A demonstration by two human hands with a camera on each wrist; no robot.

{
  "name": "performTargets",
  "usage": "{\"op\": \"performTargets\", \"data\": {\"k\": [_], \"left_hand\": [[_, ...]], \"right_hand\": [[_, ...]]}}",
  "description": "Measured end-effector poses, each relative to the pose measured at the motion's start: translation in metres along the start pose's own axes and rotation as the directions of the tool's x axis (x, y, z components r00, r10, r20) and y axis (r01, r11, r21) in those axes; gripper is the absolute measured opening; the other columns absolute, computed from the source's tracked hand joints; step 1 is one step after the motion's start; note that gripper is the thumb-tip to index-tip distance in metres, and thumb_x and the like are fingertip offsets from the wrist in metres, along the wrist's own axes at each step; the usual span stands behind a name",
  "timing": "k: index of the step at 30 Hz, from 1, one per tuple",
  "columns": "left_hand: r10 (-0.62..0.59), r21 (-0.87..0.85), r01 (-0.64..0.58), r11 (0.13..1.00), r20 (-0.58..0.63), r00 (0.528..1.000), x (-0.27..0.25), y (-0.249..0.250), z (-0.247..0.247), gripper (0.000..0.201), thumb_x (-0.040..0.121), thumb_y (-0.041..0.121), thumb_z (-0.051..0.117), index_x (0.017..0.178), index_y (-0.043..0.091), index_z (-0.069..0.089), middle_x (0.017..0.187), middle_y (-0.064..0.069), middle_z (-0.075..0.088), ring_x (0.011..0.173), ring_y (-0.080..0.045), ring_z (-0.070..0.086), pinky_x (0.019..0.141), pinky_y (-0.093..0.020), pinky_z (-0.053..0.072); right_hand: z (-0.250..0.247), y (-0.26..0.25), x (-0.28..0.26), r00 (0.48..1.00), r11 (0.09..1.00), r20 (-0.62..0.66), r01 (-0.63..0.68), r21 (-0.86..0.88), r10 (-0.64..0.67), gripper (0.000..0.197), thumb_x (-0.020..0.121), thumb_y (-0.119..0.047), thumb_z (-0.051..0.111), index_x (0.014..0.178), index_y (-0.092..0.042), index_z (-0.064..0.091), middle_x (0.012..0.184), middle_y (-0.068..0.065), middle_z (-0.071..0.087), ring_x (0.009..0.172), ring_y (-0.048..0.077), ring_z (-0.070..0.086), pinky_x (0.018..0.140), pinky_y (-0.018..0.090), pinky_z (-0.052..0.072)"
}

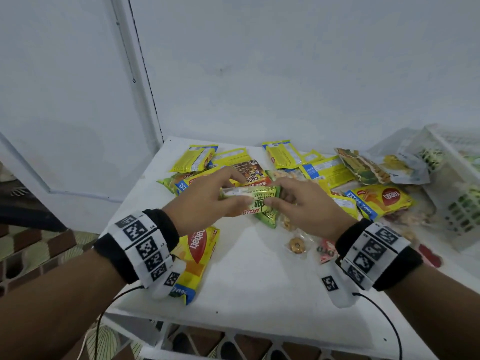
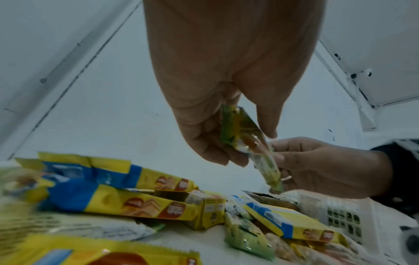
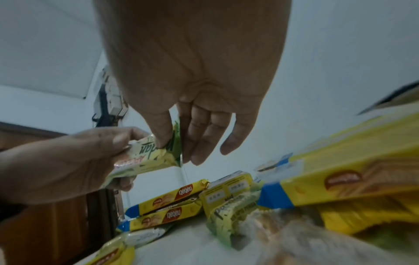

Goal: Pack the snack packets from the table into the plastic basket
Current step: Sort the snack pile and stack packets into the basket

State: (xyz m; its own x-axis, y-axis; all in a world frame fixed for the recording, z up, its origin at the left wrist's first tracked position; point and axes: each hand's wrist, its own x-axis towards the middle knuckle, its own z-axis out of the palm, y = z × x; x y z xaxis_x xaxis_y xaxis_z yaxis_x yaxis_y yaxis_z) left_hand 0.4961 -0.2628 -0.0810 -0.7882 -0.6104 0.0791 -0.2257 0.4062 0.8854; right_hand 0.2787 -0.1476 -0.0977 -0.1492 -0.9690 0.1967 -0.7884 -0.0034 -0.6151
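Note:
A light green pandan cake packet (image 1: 253, 201) is held in the air above the middle of the white table (image 1: 249, 281). My left hand (image 1: 207, 201) grips its left half, fingers curled round it (image 2: 229, 136). My right hand (image 1: 298, 203) pinches its right end between thumb and fingers (image 3: 169, 145). Several yellow wafer packets (image 1: 194, 159) and other snacks lie scattered on the table beneath and behind my hands. The white plastic basket (image 1: 457, 203) stands at the table's right edge with some packets inside.
A yellow wafer packet (image 1: 197, 258) lies under my left wrist. A small clear bag with a ring biscuit (image 1: 297, 246) and a red packet (image 1: 326, 252) sit by my right wrist. White walls close in behind and to the left.

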Motion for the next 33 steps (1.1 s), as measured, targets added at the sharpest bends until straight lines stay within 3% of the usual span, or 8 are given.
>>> {"op": "performTargets", "data": {"k": [4,7,13,18,22,28,31,33], "left_hand": [[-0.039,0.025,0.039,0.999,-0.001,0.999,0.0,-0.011,-0.015,0.03,0.084,0.042,0.079,0.106,0.025,0.067,0.104,-0.006,0.071,0.078,-0.024,0.076,0.085,-0.049,0.059],[-0.067,-0.017,0.067,0.998,-0.009,0.998,0.001,-0.012,-0.016,0.039,0.075,0.051,0.078,0.105,0.026,0.068,0.109,-0.009,0.069,0.079,-0.029,0.076,0.084,-0.056,0.058],[-0.068,0.077,0.069,0.995,-0.011,0.998,0.007,-0.003,-0.009,0.015,0.093,0.032,0.074,0.102,0.024,0.065,0.099,0.0,0.075,0.078,-0.011,0.071,0.071,-0.032,0.051],[-0.032,0.386,-0.001,0.923,0.078,0.996,0.018,0.01,-0.008,0.045,0.085,0.051,0.076,0.124,0.036,0.057,0.117,0.018,0.062,0.105,-0.003,0.06,0.088,-0.027,0.051],[-0.016,0.391,-0.026,0.92,0.104,0.994,0.03,0.027,-0.002,0.035,0.091,0.037,0.074,0.122,0.034,0.059,0.105,0.013,0.062,0.084,-0.004,0.067,0.072,-0.027,0.052],[-0.074,-0.138,0.064,0.988,-0.069,0.995,0.036,0.033,0.003,0.032,0.093,0.011,0.073,0.114,0.012,0.049,0.106,-0.022,0.068,0.085,-0.041,0.074,0.085,-0.06,0.058],[-0.098,-0.265,0.084,0.961,-0.04,0.994,0.035,0.037,0.004,0.037,0.094,0.007,0.07,0.122,0.013,0.046,0.11,-0.025,0.07,0.09,-0.044,0.073,0.089,-0.06,0.057],[-0.052,-0.139,0.047,0.989,-0.035,0.998,0.035,0.034,0.002,0.037,0.094,0.016,0.072,0.123,0.023,0.05,0.111,-0.014,0.071,0.092,-0.035,0.074,0.09,-0.052,0.058]], "right_hand": [[0.001,0.006,-0.002,0.998,0.983,0.022,-0.069,0.171,0.066,0.016,0.098,-0.026,0.068,0.083,-0.019,0.064,0.063,-0.009,0.059,0.055,0.002,0.049,0.055,0.018,0.04],[0.003,0.006,-0.002,0.995,0.966,0.043,-0.097,0.238,0.089,0.02,0.098,-0.03,0.067,0.084,-0.016,0.064,0.067,-0.007,0.06,0.061,0.007,0.051,0.062,0.029,0.044],[0.003,0.002,0.002,0.993,0.957,0.045,-0.119,0.266,0.111,0.037,0.087,-0.059,0.065,0.103,-0.027,0.069,0.099,0.003,0.075,0.095,0.026,0.072,0.088,0.054,0.056],[0.001,-0.003,0.002,0.993,0.949,-0.015,-0.105,0.297,0.115,0.019,0.091,-0.035,0.077,0.105,-0.025,0.069,0.092,0.002,0.073,0.082,0.024,0.07,0.082,0.045,0.058],[-0.003,-0.01,0.001,0.985,0.916,-0.077,-0.113,0.385,0.153,0.034,0.087,-0.03,0.081,0.109,-0.023,0.056,0.092,-0.001,0.069,0.076,0.015,0.067,0.071,0.033,0.053],[-0.005,-0.006,-0.004,0.978,0.867,0.011,-0.188,0.461,0.207,0.049,0.084,-0.046,0.079,0.12,-0.031,0.05,0.101,-0.002,0.074,0.093,0.019,0.074,0.089,0.057,0.056],[-0.003,-0.006,-0.008,0.988,0.916,0.064,-0.153,0.371,0.139,0.048,0.081,-0.055,0.072,0.117,-0.028,0.057,0.102,0.004,0.075,0.091,0.025,0.074,0.084,0.061,0.056],[-0.005,-0.006,-0.009,0.991,0.92,0.052,-0.133,0.369,0.123,0.041,0.083,-0.05,0.069,0.113,-0.023,0.061,0.105,0.004,0.072,0.086,0.023,0.074,0.083,0.061,0.055]]}}
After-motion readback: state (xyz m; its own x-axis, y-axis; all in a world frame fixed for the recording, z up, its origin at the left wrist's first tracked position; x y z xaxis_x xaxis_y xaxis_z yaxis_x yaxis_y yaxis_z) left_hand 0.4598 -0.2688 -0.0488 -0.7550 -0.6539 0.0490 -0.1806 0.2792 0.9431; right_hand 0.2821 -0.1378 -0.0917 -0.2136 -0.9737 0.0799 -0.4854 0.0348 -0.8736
